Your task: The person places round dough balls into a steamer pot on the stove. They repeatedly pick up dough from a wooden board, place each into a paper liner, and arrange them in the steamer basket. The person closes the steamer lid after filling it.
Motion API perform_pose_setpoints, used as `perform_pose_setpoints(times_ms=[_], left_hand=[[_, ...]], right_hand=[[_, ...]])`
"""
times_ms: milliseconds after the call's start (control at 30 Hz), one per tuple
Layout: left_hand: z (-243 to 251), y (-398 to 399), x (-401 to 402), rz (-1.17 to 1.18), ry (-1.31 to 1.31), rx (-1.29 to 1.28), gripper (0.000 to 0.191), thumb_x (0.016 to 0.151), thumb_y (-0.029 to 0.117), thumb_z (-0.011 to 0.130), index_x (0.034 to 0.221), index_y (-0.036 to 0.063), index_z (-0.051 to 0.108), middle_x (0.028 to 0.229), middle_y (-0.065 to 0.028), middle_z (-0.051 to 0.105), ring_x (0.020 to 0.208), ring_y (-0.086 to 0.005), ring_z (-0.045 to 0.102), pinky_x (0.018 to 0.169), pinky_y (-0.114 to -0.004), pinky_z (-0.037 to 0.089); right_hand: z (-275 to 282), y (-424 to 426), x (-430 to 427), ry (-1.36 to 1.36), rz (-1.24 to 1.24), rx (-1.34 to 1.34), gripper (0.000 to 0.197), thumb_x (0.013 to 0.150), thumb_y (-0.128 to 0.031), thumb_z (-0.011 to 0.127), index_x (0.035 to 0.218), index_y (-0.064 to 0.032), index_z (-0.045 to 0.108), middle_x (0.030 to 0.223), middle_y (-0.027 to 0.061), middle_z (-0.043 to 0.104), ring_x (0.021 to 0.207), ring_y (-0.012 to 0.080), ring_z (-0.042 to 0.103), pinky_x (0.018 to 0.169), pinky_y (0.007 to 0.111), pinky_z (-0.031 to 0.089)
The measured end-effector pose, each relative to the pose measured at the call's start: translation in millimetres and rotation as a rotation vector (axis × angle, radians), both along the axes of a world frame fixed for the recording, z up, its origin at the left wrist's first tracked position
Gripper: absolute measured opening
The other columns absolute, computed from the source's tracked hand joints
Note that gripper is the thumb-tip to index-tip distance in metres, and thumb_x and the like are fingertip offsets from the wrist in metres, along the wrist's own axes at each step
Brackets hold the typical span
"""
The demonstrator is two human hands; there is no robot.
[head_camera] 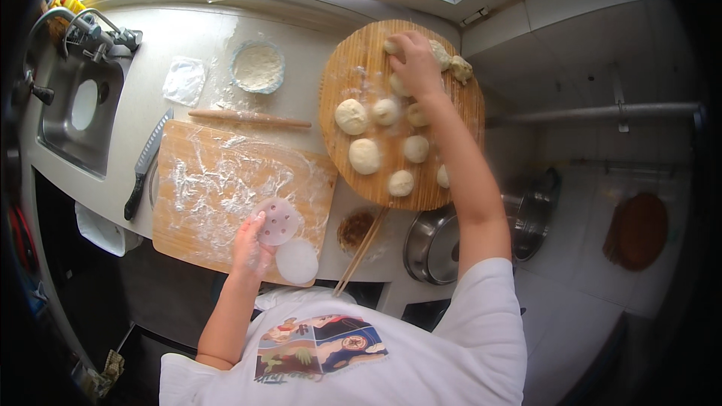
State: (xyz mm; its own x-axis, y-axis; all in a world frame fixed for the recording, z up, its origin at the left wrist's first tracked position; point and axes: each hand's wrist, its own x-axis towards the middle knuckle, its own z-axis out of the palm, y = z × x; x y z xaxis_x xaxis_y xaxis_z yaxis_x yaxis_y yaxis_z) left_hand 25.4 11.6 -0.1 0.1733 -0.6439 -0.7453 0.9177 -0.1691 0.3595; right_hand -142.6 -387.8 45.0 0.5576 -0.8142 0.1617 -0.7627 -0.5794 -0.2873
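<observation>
My left hand pinches a round perforated steamer paper liner above the floured wooden cutting board. Just below it, a stack of white round liners lies at the board's near edge. Over the far part of a round bamboo board, my right hand has its fingers around a small dough ball, partly hidden by them. Several more rounds of dough sit on that board, some covered by my right arm. Two rough dough pieces lie at its far right edge.
A rolling pin lies behind the cutting board, a kitchen knife to its left. Beyond are a bowl of flour and a plastic bag. Chopsticks cross a bowl of brown filling near steel pots.
</observation>
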Motion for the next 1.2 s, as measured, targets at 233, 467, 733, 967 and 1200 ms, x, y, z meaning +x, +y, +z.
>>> perform_pose_setpoints(times_ms=[233, 467, 733, 967, 1200], left_hand=[[2.6, -13.9, 7.2, 0.017, -0.02, -0.018, 0.024, 0.094, 0.01, 0.051, 0.115, 0.0006, 0.057, 0.113, -0.0113, 0.064, 0.105, -0.0218, 0.062, 0.093, -0.038, 0.05], [10.5, -24.5, 5.9, 0.001, -0.05, -0.028, 0.025, 0.095, 0.009, 0.052, 0.117, -0.0007, 0.055, 0.115, -0.0112, 0.063, 0.107, -0.0203, 0.062, 0.094, -0.036, 0.05], [13.5, -41.5, 3.4, 0.03, -0.058, -0.04, 0.027, 0.094, 0.01, 0.052, 0.119, -0.001, 0.055, 0.114, -0.0114, 0.064, 0.106, -0.0207, 0.062, 0.093, -0.036, 0.05], [12.9, -56.3, 11.4, 0.025, -0.088, -0.06, 0.028, 0.093, 0.01, 0.053, 0.119, -0.0009, 0.055, 0.113, -0.0118, 0.064, 0.105, -0.0218, 0.062, 0.093, -0.038, 0.05], [30.7, -129.8, 17.4, 0.108, -0.169, -0.196, 0.029, 0.094, 0.013, 0.053, 0.119, -0.0019, 0.054, 0.116, -0.0138, 0.061, 0.109, -0.0247, 0.06, 0.096, -0.04, 0.049]], right_hand=[[-4.3, -22.3, -8.5, -0.153, 0.02, 0.016, 0.05, 0.078, -0.018, 0.069, 0.126, -0.0151, 0.058, 0.126, 0.0106, 0.055, 0.117, 0.0281, 0.053, 0.098, 0.039, 0.047], [21.0, -42.6, -4.0, -0.062, 0.06, 0.343, 0.04, 0.078, -0.008, 0.07, 0.118, -0.0147, 0.066, 0.118, 0.009, 0.062, 0.104, 0.022, 0.061, 0.087, 0.034, 0.051], [25.4, -48.7, 2.2, 0.064, 0.133, 0.26, 0.039, 0.075, -0.011, 0.07, 0.114, -0.0139, 0.067, 0.112, 0.0083, 0.063, 0.103, 0.0249, 0.061, 0.09, 0.036, 0.05], [29.8, -66.8, -5.6, -0.296, -0.106, 0.852, 0.038, 0.074, -0.001, 0.07, 0.112, -0.0051, 0.065, 0.111, 0.0096, 0.062, 0.101, 0.023, 0.063, 0.083, 0.033, 0.054], [48.0, -55.6, -29.0, -0.919, -0.068, 1.265, 0.036, 0.084, -0.002, 0.065, 0.119, -0.0036, 0.057, 0.111, 0.0083, 0.06, 0.101, 0.0179, 0.062, 0.085, 0.031, 0.056]])
